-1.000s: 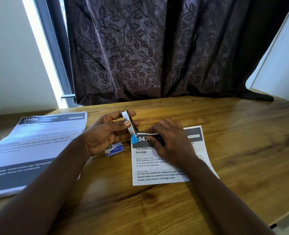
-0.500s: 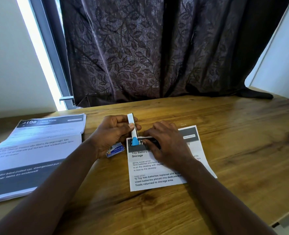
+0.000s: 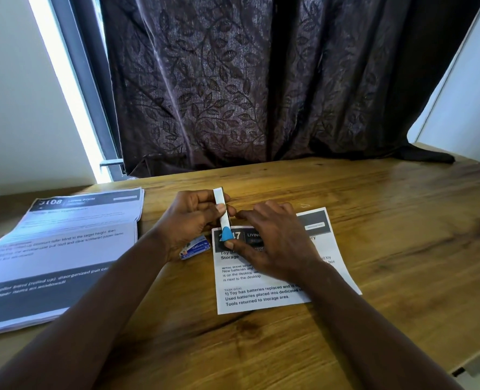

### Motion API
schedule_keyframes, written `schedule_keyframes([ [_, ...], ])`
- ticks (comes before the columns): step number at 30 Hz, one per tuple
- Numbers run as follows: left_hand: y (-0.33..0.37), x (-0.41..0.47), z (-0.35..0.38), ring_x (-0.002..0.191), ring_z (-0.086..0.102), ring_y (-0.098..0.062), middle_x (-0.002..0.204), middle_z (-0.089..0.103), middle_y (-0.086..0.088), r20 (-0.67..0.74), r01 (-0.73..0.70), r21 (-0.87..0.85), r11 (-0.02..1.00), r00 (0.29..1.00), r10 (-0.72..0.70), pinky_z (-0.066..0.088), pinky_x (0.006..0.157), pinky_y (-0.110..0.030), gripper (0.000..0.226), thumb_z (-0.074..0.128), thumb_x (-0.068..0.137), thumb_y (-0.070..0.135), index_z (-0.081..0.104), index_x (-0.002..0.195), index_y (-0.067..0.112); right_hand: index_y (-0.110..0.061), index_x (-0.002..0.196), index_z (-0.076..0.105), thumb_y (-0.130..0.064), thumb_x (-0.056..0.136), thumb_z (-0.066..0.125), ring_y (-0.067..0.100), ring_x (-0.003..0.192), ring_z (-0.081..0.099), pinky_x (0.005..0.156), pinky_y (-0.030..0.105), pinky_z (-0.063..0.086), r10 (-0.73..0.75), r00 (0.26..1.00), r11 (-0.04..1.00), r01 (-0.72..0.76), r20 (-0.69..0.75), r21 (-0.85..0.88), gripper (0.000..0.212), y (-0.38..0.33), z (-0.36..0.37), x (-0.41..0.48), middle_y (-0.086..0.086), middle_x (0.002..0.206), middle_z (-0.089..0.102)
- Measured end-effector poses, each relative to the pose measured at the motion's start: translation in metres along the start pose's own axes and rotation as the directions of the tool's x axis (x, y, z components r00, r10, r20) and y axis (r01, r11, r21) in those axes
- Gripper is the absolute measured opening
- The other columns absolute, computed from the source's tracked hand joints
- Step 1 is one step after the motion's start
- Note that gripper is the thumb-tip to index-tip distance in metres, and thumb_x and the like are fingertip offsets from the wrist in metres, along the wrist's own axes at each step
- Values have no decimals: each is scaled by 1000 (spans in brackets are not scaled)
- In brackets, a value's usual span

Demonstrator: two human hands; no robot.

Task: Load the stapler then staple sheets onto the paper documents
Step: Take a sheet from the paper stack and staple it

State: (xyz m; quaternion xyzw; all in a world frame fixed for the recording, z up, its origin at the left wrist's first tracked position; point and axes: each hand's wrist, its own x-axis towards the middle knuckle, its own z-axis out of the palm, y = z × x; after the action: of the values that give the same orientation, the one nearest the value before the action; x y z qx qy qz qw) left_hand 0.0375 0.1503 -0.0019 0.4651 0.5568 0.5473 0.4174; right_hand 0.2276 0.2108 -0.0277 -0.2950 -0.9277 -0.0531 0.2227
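A small white stapler with a blue end stands hinged open over the top left corner of a printed sheet. My left hand pinches its raised white top arm between thumb and fingers. My right hand lies over the stapler's base on the sheet and hides it, with the thumb touching the blue end. A small blue staple box lies on the table just under my left hand. A thick stack of printed documents rests at the left.
The wooden table runs to a front edge at the lower right. A dark patterned curtain hangs behind it, and its hem rests on the far edge. A window frame stands at the back left.
The raised stapler arm has turned slightly so that its narrow white face shows. My right thumb has slid up to the blue end. Both hands stay in place.
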Motion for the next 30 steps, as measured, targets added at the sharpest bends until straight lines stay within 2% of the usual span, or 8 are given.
schedule_keyframes([
  [6,-2,1,3,82,73,-22,102,77,-19,-12,-51,3,999,999,51,63,73,-31,20,60,97,2,68,115,1,-30,123,66,-74,95,27,15,100,51,94,39,34,4,1000,1000,-4,0,-4,65,-2,0,2,-7,100,61],
  [11,-4,3,4,85,73,-25,102,78,-18,-6,-66,-15,998,998,66,63,78,-40,17,62,97,3,70,112,5,-29,111,70,-63,98,34,14,95,51,99,43,27,-6,999,999,7,-36,37,51,-5,1,2,-10,93,64],
  [18,-3,1,5,82,72,-16,102,78,-14,3,-66,-58,996,998,66,61,73,-29,22,63,97,7,69,117,4,-30,110,69,-69,95,31,11,96,51,103,46,29,13,999,994,-9,-35,109,57,-4,3,2,-12,96,67],
  [22,7,4,-3,73,69,-13,87,76,-5,-178,-93,-122,988,981,71,57,64,-24,17,66,96,17,76,108,10,-30,103,66,-69,95,30,10,90,50,102,44,29,8,1000,988,-5,-22,154,53,-3,1,1,-16,91,65],
  [23,8,5,-7,72,69,-15,83,75,-3,-258,-106,-75,992,963,83,57,64,-27,15,68,95,21,77,104,13,-30,99,65,-66,96,33,9,89,49,101,43,30,14,1000,987,-11,-21,158,48,-4,1,1,-17,88,61],
  [25,6,10,-19,80,70,-18,83,75,1,-401,-98,254,962,895,197,58,74,-35,15,70,92,31,79,96,20,-30,95,61,-57,98,40,9,85,46,101,44,32,21,999,986,-15,-35,165,34,-3,2,1,-19,83,52],
  [27,3,8,-27,83,68,-13,82,72,9,-443,8,553,833,850,286,56,79,-34,23,73,88,40,77,104,25,-28,95,60,-50,98,45,9,84,43,100,45,34,21,999,986,-14,-43,164,26,-2,3,2,-18,83,49],
  [30,-3,6,-34,84,65,-15,81,69,11,-428,134,743,655,848,312,54,80,-34,31,74,84,48,73,107,27,-26,95,60,-45,97,48,10,83,42,95,44,34,15,998,987,-3,-68,163,23,-2,4,3,-18,82,46],
])
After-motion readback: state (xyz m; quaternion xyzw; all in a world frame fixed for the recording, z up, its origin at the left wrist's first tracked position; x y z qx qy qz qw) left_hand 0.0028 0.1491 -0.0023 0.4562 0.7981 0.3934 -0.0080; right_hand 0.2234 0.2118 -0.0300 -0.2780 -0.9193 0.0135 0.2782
